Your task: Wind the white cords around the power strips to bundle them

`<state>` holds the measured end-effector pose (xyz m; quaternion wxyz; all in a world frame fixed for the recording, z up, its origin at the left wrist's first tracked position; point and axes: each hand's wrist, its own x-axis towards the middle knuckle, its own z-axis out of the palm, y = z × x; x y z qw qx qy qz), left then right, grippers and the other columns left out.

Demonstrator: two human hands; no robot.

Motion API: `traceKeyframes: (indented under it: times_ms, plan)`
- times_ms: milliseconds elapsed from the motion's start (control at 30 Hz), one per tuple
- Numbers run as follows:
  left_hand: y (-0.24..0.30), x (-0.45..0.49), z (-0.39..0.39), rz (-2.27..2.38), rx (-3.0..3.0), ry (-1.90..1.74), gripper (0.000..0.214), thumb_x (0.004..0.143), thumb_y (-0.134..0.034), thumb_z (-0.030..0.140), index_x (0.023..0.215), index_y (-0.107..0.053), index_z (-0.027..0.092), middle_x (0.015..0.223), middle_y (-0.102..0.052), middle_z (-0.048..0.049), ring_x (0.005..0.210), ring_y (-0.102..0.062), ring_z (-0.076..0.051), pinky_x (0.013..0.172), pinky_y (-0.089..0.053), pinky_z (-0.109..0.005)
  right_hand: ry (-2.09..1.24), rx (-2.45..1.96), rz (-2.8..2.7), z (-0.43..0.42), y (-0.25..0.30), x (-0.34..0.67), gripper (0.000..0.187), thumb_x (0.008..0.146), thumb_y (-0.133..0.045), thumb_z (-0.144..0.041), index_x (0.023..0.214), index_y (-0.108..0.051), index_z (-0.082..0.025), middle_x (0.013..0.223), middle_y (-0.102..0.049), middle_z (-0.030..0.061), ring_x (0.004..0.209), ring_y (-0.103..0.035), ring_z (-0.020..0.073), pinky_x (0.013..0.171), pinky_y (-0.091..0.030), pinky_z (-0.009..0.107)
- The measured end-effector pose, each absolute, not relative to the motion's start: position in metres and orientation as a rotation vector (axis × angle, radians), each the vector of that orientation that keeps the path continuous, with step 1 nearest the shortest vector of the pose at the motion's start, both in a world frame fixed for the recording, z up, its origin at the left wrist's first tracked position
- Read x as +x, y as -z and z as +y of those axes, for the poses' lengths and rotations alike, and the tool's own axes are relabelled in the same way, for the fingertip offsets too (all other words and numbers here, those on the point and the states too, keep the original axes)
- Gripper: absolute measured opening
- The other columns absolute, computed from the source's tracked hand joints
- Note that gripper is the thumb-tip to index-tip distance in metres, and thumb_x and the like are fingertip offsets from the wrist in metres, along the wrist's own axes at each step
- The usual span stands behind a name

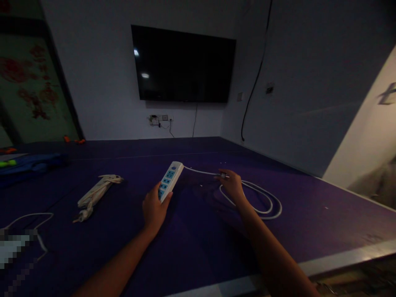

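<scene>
A white power strip (177, 172) with blue socket faces is gripped near its lower end by my left hand (156, 209), tilted with its far end up and to the right. From that far end a white cord (201, 170) runs across to my right hand (231, 185), whose fingers are closed around it; a small pale piece, perhaps the plug, shows at the fingertips. Beyond and beneath my right wrist, the rest of the cord lies in loose loops (272, 214) on the purple surface (192, 247).
Another power strip (95, 194), wrapped in its own cord, lies to the left. A pixelated pale object (14, 247) with a white cable sits at the lower left. Blue cloth (37, 163) lies behind. A television (185, 66) hangs on the far wall. The surface's pale edge (346, 258) runs along the front.
</scene>
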<state>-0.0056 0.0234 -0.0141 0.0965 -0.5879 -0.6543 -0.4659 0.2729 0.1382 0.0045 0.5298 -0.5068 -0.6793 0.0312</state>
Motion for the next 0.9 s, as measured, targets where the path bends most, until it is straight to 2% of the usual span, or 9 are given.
traceKeyframes:
  times_ms: [133,267,467,567,667,767,833,900]
  plan:
    - [0.016,-0.007,0.025,-2.042,-1.768,1.245,0.049,0.082,-0.049,0.047,0.120,-0.052,0.017,0.102,-0.066,-0.0127,0.090,-0.062,-0.027,0.076,-0.047,-0.040,-0.064,-1.153,-1.456,0.137,-0.009,0.272,0.036,0.071,-0.063,-0.040,0.098,-0.069,-0.016,0.097,-0.070,0.0104,0.087,-0.064,0.0223,0.078,-0.050,0.034]
    - [0.019,-0.008,0.028,-2.062,-1.737,1.314,0.049,0.081,-0.050,0.049,0.119,-0.053,0.017,0.102,-0.066,-0.0127,0.091,-0.063,-0.027,0.076,-0.047,-0.038,-0.084,-1.124,-1.492,0.131,-0.013,0.270,0.038,0.071,-0.064,-0.041,0.101,-0.068,-0.018,0.097,-0.070,0.0084,0.084,-0.065,0.0215,0.076,-0.051,0.033]
    - [0.020,-0.010,0.031,-2.054,-1.606,1.626,0.058,0.078,-0.051,0.054,0.122,-0.050,0.016,0.107,-0.064,-0.0139,0.096,-0.061,-0.027,0.079,-0.048,-0.040,-0.050,-1.140,-2.071,0.117,-0.010,0.253,0.030,0.067,-0.070,-0.032,0.096,-0.070,-0.024,0.095,-0.071,0.0035,0.086,-0.066,0.0205,0.077,-0.049,0.029]
    - [0.020,-0.009,0.031,-1.959,-1.569,1.776,0.059,0.077,-0.053,0.055,0.123,-0.049,0.018,0.109,-0.063,-0.0132,0.098,-0.060,-0.026,0.082,-0.048,-0.040,0.003,-1.161,-2.353,0.113,-0.003,0.239,0.032,0.066,-0.071,-0.030,0.097,-0.070,-0.027,0.097,-0.071,0.0027,0.093,-0.065,0.0216,0.078,-0.047,0.028]
    - [0.017,-0.007,0.029,-1.835,-1.559,1.842,0.057,0.077,-0.054,0.053,0.123,-0.048,0.019,0.112,-0.061,-0.0123,0.101,-0.058,-0.025,0.084,-0.047,-0.040,0.037,-1.154,-2.406,0.112,0.004,0.232,0.038,0.065,-0.072,-0.032,0.103,-0.068,-0.027,0.103,-0.069,0.0040,0.098,-0.062,0.0220,0.081,-0.046,0.028]
    - [0.014,-0.006,0.025,-1.735,-1.557,1.812,0.056,0.078,-0.054,0.051,0.124,-0.047,0.020,0.112,-0.060,-0.0118,0.102,-0.057,-0.026,0.085,-0.046,-0.041,0.071,-1.126,-2.304,0.114,0.005,0.233,0.036,0.071,-0.068,-0.039,0.104,-0.066,-0.024,0.102,-0.068,0.0053,0.095,-0.062,0.0216,0.080,-0.047,0.029]
    - [0.012,-0.005,0.022,-1.677,-1.586,1.755,0.056,0.079,-0.054,0.051,0.125,-0.046,0.020,0.112,-0.059,-0.0116,0.102,-0.056,-0.026,0.086,-0.046,-0.042,0.130,-1.164,-2.121,0.114,0.001,0.235,0.028,0.081,-0.057,-0.040,0.101,-0.066,-0.022,0.095,-0.068,0.0064,0.090,-0.062,0.0211,0.079,-0.047,0.030]
    - [0.012,-0.005,0.019,-1.614,-1.649,1.683,0.056,0.079,-0.054,0.050,0.126,-0.044,0.021,0.112,-0.059,-0.0116,0.101,-0.056,-0.026,0.085,-0.045,-0.042,0.230,-1.205,-1.874,0.114,-0.004,0.239,0.028,0.087,-0.047,-0.037,0.104,-0.063,-0.021,0.097,-0.066,0.0086,0.093,-0.060,0.0222,0.082,-0.046,0.033]
